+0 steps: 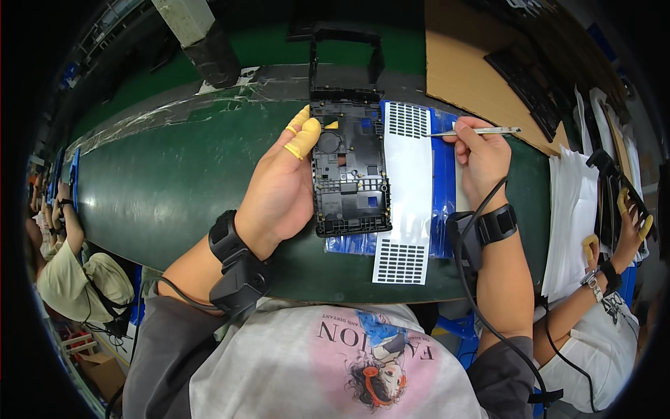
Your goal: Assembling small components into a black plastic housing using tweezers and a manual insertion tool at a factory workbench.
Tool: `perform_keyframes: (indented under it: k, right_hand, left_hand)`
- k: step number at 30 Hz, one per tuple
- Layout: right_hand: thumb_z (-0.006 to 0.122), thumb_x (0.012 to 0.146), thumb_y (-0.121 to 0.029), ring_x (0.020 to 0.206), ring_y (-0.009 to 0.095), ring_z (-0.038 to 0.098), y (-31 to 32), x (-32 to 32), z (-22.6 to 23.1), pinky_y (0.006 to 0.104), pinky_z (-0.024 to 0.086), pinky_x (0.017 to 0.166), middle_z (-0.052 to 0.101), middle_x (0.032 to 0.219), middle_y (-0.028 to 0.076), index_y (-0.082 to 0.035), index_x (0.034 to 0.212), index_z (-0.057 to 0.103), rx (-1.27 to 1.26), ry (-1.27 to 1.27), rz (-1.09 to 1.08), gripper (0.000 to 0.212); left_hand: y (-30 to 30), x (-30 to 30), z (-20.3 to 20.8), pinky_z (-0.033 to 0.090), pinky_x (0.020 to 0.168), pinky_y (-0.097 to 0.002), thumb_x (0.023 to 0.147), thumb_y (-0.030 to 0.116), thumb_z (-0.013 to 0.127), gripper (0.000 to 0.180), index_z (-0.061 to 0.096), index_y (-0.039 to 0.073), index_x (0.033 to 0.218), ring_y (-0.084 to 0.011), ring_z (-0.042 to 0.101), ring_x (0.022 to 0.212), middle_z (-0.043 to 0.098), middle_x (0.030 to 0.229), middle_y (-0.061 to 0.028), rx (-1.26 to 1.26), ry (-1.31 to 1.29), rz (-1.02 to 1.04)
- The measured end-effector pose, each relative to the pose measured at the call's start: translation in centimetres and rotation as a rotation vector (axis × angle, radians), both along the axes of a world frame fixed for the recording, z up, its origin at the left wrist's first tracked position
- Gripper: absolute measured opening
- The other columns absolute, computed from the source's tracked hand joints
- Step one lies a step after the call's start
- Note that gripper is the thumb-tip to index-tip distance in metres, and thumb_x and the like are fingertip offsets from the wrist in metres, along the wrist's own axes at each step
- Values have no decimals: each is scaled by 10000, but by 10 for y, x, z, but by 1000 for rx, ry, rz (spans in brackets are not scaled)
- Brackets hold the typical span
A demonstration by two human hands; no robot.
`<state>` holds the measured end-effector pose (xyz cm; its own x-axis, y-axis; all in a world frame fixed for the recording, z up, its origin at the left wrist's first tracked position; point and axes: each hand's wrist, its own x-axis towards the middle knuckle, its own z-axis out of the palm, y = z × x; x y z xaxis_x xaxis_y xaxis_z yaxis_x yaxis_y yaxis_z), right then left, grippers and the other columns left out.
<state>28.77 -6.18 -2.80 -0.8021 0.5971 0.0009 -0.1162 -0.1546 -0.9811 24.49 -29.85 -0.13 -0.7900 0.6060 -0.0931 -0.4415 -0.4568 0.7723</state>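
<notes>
My left hand (283, 185), with yellow finger cots on its thumb and a finger, grips a black plastic housing (352, 167) by its left side. The housing shows ribs, cut-outs and a round recess, and it is held above the bench. In my right hand (481, 153) is a pair of metal tweezers (488, 130), pinched between thumb and fingers. Their tip points left at a white sheet (408, 181) carrying rows of small black rectangular stickers. Whether the tip holds a sticker is too small to tell. Blue plastic film (443, 181) lies under the sheet.
A dark green bench (167, 181) spreads leftward. Another black frame (345, 56) lies beyond the housing. Brown cardboard (453, 56) with black parts sits at the far right, near a stack of white sheets (572, 216). Co-workers are at both sides; a cable hangs along my right arm.
</notes>
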Motion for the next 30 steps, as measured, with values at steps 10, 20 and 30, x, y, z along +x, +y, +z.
perform_keyframes:
  k: [10, 20, 30]
  right_hand:
    - [540, 781, -46, 488, 54, 426, -55, 35, 32, 152, 301, 427, 588, 690, 122, 40, 913, 529, -186, 130, 251, 158]
    - [584, 748, -5, 545, 60, 485, -88, 48, 31, 157, 363, 488, 577, 718, 70, 32, 913, 535, -166, 141, 312, 176]
    - [584, 756, -23, 567, 61, 507, -90, 49, 30, 152, 356, 482, 603, 735, 96, 19, 897, 541, -122, 129, 279, 153]
  left_hand:
    - [10, 14, 4, 435, 814, -307, 899, 210, 374, 291, 354, 92, 1164, -142, 504, 956, 492, 1060, -35, 197, -70, -14]
    - [8, 13, 0, 418, 853, -319, 894, 305, 363, 398, 325, 105, 1236, -145, 485, 998, 472, 1128, -39, 192, -28, -70]
    - [9, 15, 3, 435, 823, -320, 897, 224, 371, 343, 292, 90, 1203, -145, 493, 970, 469, 1083, -53, 205, -56, -25]
